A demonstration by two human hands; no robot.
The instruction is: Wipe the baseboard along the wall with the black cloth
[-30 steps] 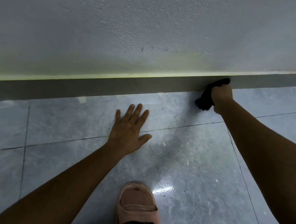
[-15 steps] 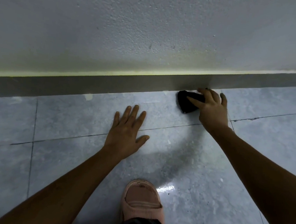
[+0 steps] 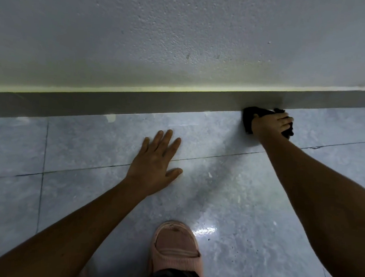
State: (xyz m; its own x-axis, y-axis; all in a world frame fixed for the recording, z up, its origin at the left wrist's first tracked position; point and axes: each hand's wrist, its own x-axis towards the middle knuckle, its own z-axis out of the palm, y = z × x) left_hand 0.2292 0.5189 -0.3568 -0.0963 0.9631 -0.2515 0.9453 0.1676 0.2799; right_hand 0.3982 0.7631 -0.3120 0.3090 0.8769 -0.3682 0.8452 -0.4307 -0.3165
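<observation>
A dark grey baseboard (image 3: 136, 103) runs along the foot of the pale textured wall (image 3: 162, 39), from the left edge to the right edge. My right hand (image 3: 272, 125) grips the black cloth (image 3: 248, 116) and presses it against the lower edge of the baseboard at the right, where it meets the floor. Most of the cloth is hidden under my fingers. My left hand (image 3: 156, 163) lies flat on the floor tiles, fingers spread, holding nothing.
Glossy grey floor tiles (image 3: 237, 207) with dark grout lines fill the foreground. My foot in a pink slipper (image 3: 176, 248) stands at the bottom centre. A small pale chip (image 3: 110, 117) marks the floor below the baseboard.
My right hand has carried the cloth from the floor just below the baseboard up against it and slightly right. The left hand has stayed planted on the tiles.
</observation>
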